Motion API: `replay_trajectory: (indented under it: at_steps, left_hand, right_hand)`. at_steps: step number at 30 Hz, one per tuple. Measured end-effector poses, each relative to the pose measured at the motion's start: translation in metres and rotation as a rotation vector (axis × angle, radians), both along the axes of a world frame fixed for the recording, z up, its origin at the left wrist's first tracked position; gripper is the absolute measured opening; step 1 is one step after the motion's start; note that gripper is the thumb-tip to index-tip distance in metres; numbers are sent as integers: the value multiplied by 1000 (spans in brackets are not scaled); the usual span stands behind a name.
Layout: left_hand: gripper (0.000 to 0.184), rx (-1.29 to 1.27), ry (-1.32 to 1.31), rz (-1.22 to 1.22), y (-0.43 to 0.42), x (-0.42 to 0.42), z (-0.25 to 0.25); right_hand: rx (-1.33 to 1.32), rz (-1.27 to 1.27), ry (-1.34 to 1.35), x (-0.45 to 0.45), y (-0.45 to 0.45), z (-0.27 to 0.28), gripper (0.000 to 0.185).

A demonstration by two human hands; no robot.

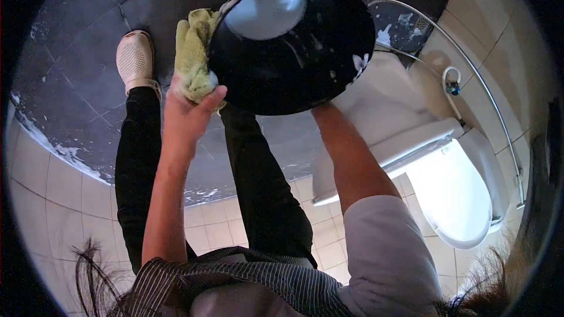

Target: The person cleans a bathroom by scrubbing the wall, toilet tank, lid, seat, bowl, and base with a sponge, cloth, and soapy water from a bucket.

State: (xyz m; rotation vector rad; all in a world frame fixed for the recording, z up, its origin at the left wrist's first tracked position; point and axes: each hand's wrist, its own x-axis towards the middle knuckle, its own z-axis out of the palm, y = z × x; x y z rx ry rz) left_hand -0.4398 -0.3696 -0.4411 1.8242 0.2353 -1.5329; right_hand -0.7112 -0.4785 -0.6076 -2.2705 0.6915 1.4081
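A black bin, round at the rim, is tilted so that its inside shows, with whitish suds at the bottom and foam on the rim. My left hand grips a yellow-green cloth against the bin's left side; white foam lies on the cloth. My right forearm reaches up to the bin's lower right edge, and the right hand is hidden behind the bin.
A white toilet with a bright lid stands at the right. A metal hose curves along the tiled wall. The dark tiled floor has foam patches. My shoe is at the left.
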Motion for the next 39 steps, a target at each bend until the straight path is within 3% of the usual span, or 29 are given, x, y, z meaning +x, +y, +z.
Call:
replay_trajectory:
  at_steps: [8, 13, 17, 27, 28, 30, 31, 34, 36, 39]
  left_hand:
    - [43, -30, 106, 113, 2, 20, 4]
    - [49, 34, 21, 33, 8, 28, 3]
    - [45, 15, 27, 20, 13, 31, 3]
    - [44, -6, 90, 58, 13, 27, 7]
    - [44, -2, 87, 54, 13, 27, 8]
    - [44, 57, 80, 38, 14, 26, 7]
    - [44, 74, 69, 31, 16, 26, 7]
    - [44, 30, 19, 54, 18, 27, 7]
    - [40, 60, -20, -16, 17, 30, 9]
    - [40, 47, 19, 37, 24, 26, 4]
  right_hand:
    - [184, 37, 170, 6, -32, 44, 33]
    - [44, 105, 343, -74, -116, 14, 35]
    - [12, 97, 396, -94, -114, -7, 37]
    - [456, 252, 569, -63, -111, 106, 41]
    - [349, 246, 526, -37, -123, 134, 41]
    - [392, 226, 450, -106, -166, 98, 33]
    - [413, 130, 550, -150, -191, 78, 36]
    - [130, 52, 730, -192, -246, 90, 34]
    - [38, 3, 776, -198, -264, 104, 34]
    - [174, -163, 789, -158, -256, 136, 33]
